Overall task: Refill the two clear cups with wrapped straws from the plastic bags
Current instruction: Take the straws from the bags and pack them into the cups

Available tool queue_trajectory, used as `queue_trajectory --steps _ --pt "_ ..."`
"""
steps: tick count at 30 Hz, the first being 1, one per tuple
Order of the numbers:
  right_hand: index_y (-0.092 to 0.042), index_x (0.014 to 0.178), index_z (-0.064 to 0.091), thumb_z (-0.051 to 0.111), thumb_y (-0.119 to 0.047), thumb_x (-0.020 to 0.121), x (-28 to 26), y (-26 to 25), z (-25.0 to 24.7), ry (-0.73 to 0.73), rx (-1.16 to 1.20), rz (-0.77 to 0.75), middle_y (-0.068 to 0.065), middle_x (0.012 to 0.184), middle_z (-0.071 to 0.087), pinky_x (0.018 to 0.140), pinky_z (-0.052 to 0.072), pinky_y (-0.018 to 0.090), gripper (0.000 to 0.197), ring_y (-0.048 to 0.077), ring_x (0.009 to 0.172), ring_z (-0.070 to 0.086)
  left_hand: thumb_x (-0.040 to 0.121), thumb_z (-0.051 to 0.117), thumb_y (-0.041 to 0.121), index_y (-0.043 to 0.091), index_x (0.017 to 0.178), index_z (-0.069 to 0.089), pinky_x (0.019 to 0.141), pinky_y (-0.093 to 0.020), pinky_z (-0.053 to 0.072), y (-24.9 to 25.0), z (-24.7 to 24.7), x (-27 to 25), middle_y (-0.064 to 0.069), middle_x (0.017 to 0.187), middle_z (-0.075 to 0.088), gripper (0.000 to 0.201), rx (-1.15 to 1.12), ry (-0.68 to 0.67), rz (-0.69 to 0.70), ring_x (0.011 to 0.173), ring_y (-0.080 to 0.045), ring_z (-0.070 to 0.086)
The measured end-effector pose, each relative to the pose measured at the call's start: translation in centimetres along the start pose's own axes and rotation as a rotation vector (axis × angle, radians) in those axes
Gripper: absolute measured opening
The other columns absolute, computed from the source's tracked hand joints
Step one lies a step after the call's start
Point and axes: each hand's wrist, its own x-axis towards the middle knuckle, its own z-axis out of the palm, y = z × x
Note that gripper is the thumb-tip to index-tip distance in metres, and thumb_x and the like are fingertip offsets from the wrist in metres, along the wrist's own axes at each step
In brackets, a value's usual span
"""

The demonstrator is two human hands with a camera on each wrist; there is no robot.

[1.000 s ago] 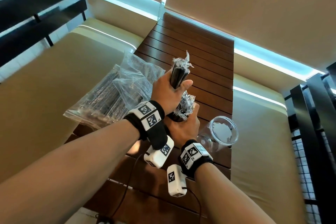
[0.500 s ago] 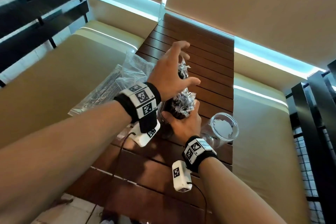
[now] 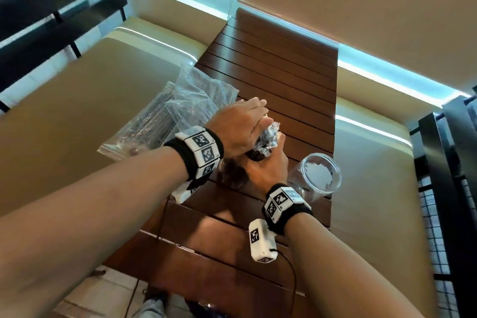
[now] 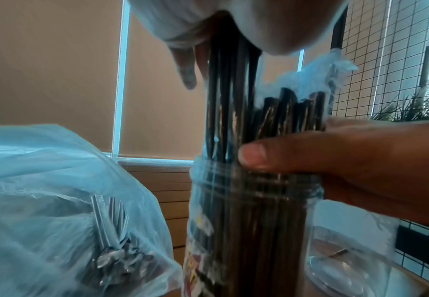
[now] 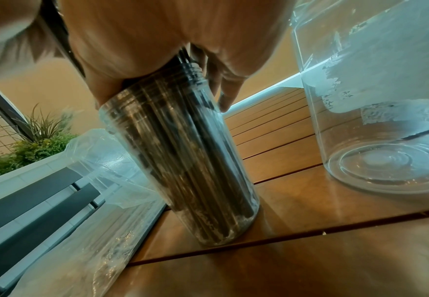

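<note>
A clear cup packed with black wrapped straws stands on the wooden table. My right hand grips this cup round its upper rim, thumb across the front. My left hand lies flat, palm down, on the tops of the tallest straws. Crinkled wrapper ends stick out between the two hands. The second clear cup stands empty just right of the full one, also seen close by. Plastic bags of straws lie to the left.
The slatted table is narrow, and the empty cup stands near its right edge. The bags overhang the left edge onto a beige cushioned bench. Another beige bench lies on the right, with black railings beyond.
My left hand let go of the upright bundle of straws, opened above it, and now lies flat on the straw tops, which sit lower in the cup. My right hand kept its grip.
</note>
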Motion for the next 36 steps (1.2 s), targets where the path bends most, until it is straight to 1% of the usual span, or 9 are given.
queue_trajectory --steps 6,10,12,16,18,21,27,32,36 --pt "-0.045 0.110 0.029 0.086 -0.042 0.063 0.3 0.5 0.0 -0.012 -0.004 -0.033 -0.015 0.096 0.065 0.074 0.051 0.022 0.074 0.003 0.084 0.063 0.097 0.012 0.062 0.007 0.142 0.044 0.119 -0.042 0.023 0.5 -0.6 0.4 -0.011 0.154 0.035 0.078 0.112 -0.109 -0.024 0.146 -0.022 0.027" --pt "-0.038 0.113 0.030 0.085 -0.030 0.067 0.5 1.2 -0.1 -0.022 -0.019 -0.061 -0.024 0.085 0.058 0.062 0.041 0.003 0.072 -0.013 0.072 0.055 0.094 0.008 0.064 0.007 0.149 0.032 0.120 -0.042 0.020 -0.2 1.8 -1.1 -0.010 0.159 0.025 0.082 0.106 -0.134 -0.063 0.148 -0.021 0.020" --pt "-0.034 0.113 0.031 0.083 -0.027 0.070 0.7 1.4 -0.1 -0.017 -0.026 -0.070 -0.026 0.083 0.056 0.062 0.040 0.004 0.068 -0.015 0.070 0.053 0.093 0.006 0.067 0.008 0.153 0.021 0.121 -0.044 0.017 -0.3 2.4 -1.5 -0.010 0.161 0.016 0.085 0.121 -0.151 -0.089 0.149 -0.021 0.016" --pt "-0.035 0.116 0.030 0.084 -0.036 0.067 0.6 1.4 0.1 -0.015 -0.019 -0.078 -0.014 0.095 0.062 0.072 0.049 0.024 0.073 0.009 0.083 0.064 0.086 0.003 0.078 0.016 0.155 0.005 0.120 -0.052 0.011 0.2 1.4 -0.5 -0.007 0.163 0.006 0.093 0.074 -0.265 -0.185 0.150 -0.023 0.005" --pt "-0.028 0.130 0.029 0.086 -0.040 0.067 0.4 1.3 -0.1 -0.036 -0.003 -0.069 -0.013 0.097 0.059 0.074 0.046 0.024 0.086 0.009 0.085 0.060 0.084 0.003 0.081 0.025 0.155 0.001 0.119 -0.055 0.011 0.4 1.1 0.5 -0.007 0.163 0.004 0.091 0.059 -0.280 -0.206 0.150 -0.025 0.006" --pt "-0.025 0.133 0.027 0.086 -0.041 0.066 0.4 1.5 -0.2 -0.055 0.000 -0.055 -0.011 0.096 0.060 0.071 0.045 0.023 0.091 0.010 0.081 0.059 0.082 0.001 0.082 0.028 0.155 0.003 0.118 -0.056 0.014 0.2 1.9 0.8 -0.006 0.163 0.007 0.090 0.098 -0.264 -0.211 0.150 -0.026 0.010" --pt "-0.046 0.107 0.023 0.084 -0.034 0.065 1.0 1.8 0.0 -0.046 -0.018 -0.071 -0.013 0.089 0.064 0.065 0.047 0.018 0.075 0.006 0.077 0.064 0.087 0.004 0.074 0.019 0.154 0.011 0.115 -0.055 0.024 0.2 3.0 0.5 -0.005 0.158 0.028 0.087 0.138 -0.195 -0.223 0.145 -0.029 0.026" --pt "-0.034 0.116 0.038 0.081 -0.048 0.065 0.9 1.6 0.1 -0.047 -0.022 -0.106 -0.014 0.097 0.064 0.071 0.048 0.015 0.068 0.009 0.087 0.065 0.086 0.013 0.075 0.025 0.152 0.017 0.106 -0.056 0.034 1.8 1.2 2.0 -0.002 0.155 0.034 0.083 0.034 -0.273 -0.289 0.141 -0.025 0.033" --pt "-0.015 0.123 0.055 0.067 -0.042 0.074 0.9 2.6 0.6 -0.025 -0.116 -0.215 0.001 0.118 0.064 0.086 0.047 0.023 0.057 0.013 0.103 0.061 0.094 0.018 0.060 0.023 0.150 0.027 0.113 -0.060 0.018 3.5 3.2 2.0 -0.003 0.157 0.031 0.068 0.180 -0.279 -0.172 0.147 -0.027 0.020"
